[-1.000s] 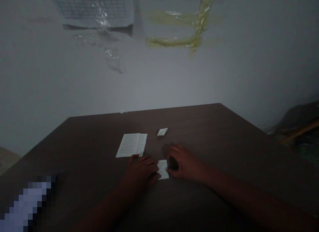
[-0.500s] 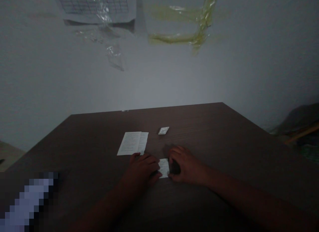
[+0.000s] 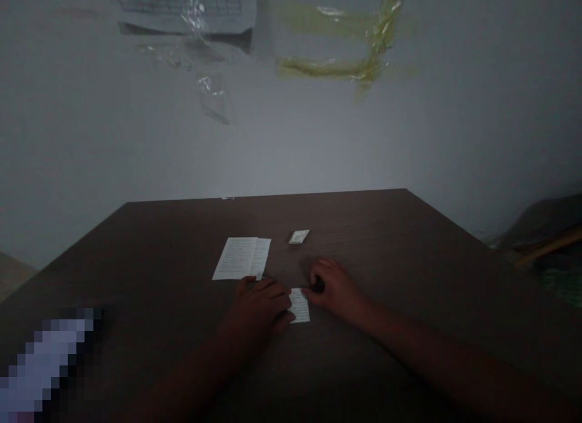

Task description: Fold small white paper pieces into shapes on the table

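Observation:
The room is dim. A small folded white paper [image 3: 300, 305] lies on the dark brown table [image 3: 409, 253]. My left hand [image 3: 261, 305] rests palm down with its fingers pressed on the paper's left side. My right hand [image 3: 334, 286] sits at the paper's upper right corner, fingers curled, fingertips touching the edge. A larger printed leaflet [image 3: 242, 258] lies flat just beyond my left hand. A tiny folded white piece [image 3: 299, 236] lies further back.
A pale wall rises behind the table, with a taped grid sheet [image 3: 182, 5] and yellowish tape [image 3: 359, 47] on it. A blurred pale object [image 3: 45, 362] sits at the table's near left. Dark clutter [image 3: 545, 241] stands off the right edge.
My right hand has shifted up and back off the small paper, uncovering more of its right side. My left hand has stayed pressed on it.

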Demonstrator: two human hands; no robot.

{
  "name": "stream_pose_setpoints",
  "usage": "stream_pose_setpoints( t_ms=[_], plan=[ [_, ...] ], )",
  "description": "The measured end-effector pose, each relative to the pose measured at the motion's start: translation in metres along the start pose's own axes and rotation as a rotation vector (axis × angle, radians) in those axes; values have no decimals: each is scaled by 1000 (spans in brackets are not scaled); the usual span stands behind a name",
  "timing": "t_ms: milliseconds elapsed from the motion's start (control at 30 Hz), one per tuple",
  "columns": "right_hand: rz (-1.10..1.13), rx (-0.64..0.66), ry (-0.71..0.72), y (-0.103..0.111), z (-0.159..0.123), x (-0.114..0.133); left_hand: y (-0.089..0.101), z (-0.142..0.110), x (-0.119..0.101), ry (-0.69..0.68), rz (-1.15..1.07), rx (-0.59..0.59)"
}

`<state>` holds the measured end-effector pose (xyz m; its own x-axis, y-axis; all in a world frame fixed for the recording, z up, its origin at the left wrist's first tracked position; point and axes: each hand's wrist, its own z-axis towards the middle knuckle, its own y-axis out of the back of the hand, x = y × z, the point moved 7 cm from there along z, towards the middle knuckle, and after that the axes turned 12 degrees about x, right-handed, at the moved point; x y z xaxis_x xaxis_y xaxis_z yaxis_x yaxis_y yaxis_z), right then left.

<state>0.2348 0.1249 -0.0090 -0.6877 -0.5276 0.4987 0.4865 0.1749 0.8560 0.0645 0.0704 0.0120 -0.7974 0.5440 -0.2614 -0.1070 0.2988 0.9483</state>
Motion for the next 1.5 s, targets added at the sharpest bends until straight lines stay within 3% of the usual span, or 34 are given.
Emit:
stream_pose_setpoints(
  t_ms=[133,267,400,600,767,1100,1500],
  plan=[
    [-1,-52,-30,1,3,-9,0,-1,-2,4,-6,15],
    [25,-39,61,3,0,-3,-3,-3,-1,-38,39,-37],
    [69,18,212,8,-11,12,-10,-7,-6,-120,75,-12],
    [45,211,425,2,-24,28,-3,-16,-21,-117,63,-30],
    [19,269,427,-4,-27,31,0,-19,-28,-89,14,-69],
    [-31,283,442,-7,-31,36,-11,-7,-41,-130,124,-6],
    [-8,134,445,0,-31,44,-4,-9,-15,-118,-103,-117]
  ],
)
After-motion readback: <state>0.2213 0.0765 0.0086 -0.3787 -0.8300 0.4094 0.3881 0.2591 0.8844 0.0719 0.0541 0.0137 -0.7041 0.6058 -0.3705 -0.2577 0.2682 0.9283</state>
